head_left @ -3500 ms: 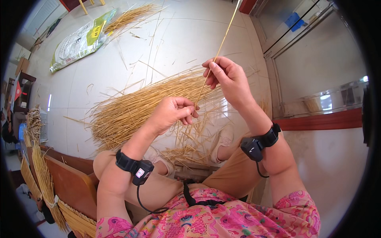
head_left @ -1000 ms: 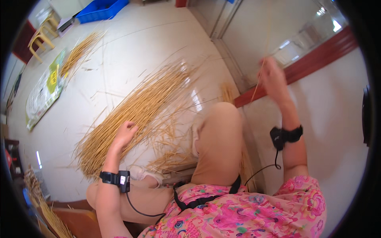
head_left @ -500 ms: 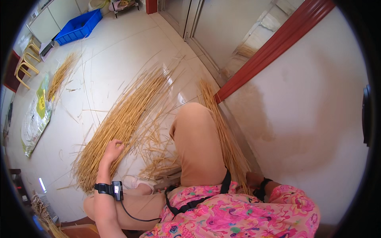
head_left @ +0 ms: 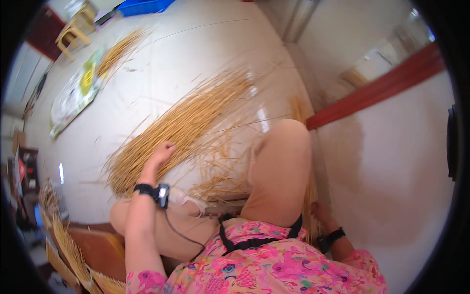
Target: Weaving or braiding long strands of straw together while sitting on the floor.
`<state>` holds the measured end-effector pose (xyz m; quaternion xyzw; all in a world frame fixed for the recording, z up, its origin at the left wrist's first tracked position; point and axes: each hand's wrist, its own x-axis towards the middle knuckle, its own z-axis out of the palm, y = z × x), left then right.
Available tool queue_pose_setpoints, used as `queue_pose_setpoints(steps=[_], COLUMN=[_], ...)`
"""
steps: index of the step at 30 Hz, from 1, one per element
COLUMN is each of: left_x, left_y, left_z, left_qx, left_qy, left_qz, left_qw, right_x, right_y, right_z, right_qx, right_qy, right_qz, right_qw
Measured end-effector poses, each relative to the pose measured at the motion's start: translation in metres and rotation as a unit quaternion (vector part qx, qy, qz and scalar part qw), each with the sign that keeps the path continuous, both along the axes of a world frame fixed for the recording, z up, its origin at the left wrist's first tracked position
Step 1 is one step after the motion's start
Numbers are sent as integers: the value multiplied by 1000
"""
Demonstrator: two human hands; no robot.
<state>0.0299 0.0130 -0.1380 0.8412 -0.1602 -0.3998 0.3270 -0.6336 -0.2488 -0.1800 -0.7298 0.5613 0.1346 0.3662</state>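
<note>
A long heap of golden straw stalks (head_left: 191, 117) lies slantwise on the floor in front of me. My left hand (head_left: 164, 151) rests at the heap's near right side, its fingers curled in; whether a stalk is inside them is hidden. Low on the right, my right hand (head_left: 320, 211) is beside my thigh and close to a second straw bundle (head_left: 308, 193) along the wall. That bundle is mostly hidden by my raised knee. Blur and the small visible part hide what the right fingers do.
Short loose straw pieces (head_left: 220, 174) litter the floor between heap and knee. A white and green plastic sack (head_left: 73, 105) and a smaller straw bundle (head_left: 120, 50) lie at left. Beyond are a wooden stool (head_left: 73, 33) and blue crate (head_left: 144, 7). A wall (head_left: 387, 161) bounds the right.
My view has turned, so the heap, sack and knee sit farther right in it. My right hand has come more into sight beside the thigh. The left hand remains at the heap, fingers curled.
</note>
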Motion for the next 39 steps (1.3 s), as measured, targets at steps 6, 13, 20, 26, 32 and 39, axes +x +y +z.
queue_pose_setpoints(steps=[6, 13, 20, 26, 32, 39], left_x=[-2, -18, -14, 11, 26, 42], left_y=[27, 50, 57, 61, 59, 87], left_z=[-37, -77, -70, -72, -80, -90], left_qx=[147, 229, 224, 209, 228, 225], left_qy=[-95, -148, -219, -272, -320, -376], left_qz=[-91, -53, 83, 110, 52, -21], left_qw=[980, 961, 946, 933, 918, 899], right_x=[296, 462, 551, 554, 557, 558], right_y=[-65, 17, 40, 46, 42, 45], right_z=[263, 347, 249, 227, 234, 239], right_qx=[-20, 5, 33, -35, -105, -127], right_qy=[-361, -479, -282, -201, -175, -243], right_qz=[-5, 253, 444, 578, 595, 601], right_qw=[932, 840, 850, 790, 778, 750])
